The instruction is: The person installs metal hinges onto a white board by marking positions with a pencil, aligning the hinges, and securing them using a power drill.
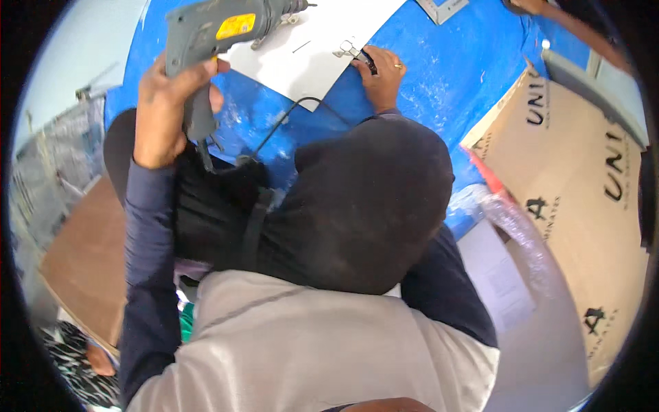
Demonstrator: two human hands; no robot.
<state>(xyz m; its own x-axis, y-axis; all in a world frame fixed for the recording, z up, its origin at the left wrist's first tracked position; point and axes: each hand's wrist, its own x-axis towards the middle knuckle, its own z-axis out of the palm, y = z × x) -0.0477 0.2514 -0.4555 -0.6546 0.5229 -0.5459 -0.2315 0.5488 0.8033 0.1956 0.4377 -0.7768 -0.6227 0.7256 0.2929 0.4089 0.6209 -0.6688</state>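
Observation:
My left hand (161, 113) is wrapped round the handle of a grey power drill (195, 38) with a yellow label. The drill is tilted, its chuck and bit pointing to the far right above a white panel (309, 72). A black cord (278, 127) curves near my legs. My right hand (386, 77) rests at the panel's right edge, with curled fingers closed on a metal cabinet hinge (349, 49); a dark part shows between thumb and fingers. Another metal fitting (288, 20) lies on the panel beside the drill. A thin dark mark or rod (302, 47) is on the panel.
Blue sheeting (429, 86) covers the work area. An L-shaped metal piece (443, 9) lies at the far edge. Printed brown cardboard (549, 172) and bubble wrap (515, 220) stand at right. Another person's forearm (590, 38) reaches in at far right. Brown board (89, 257) is at left.

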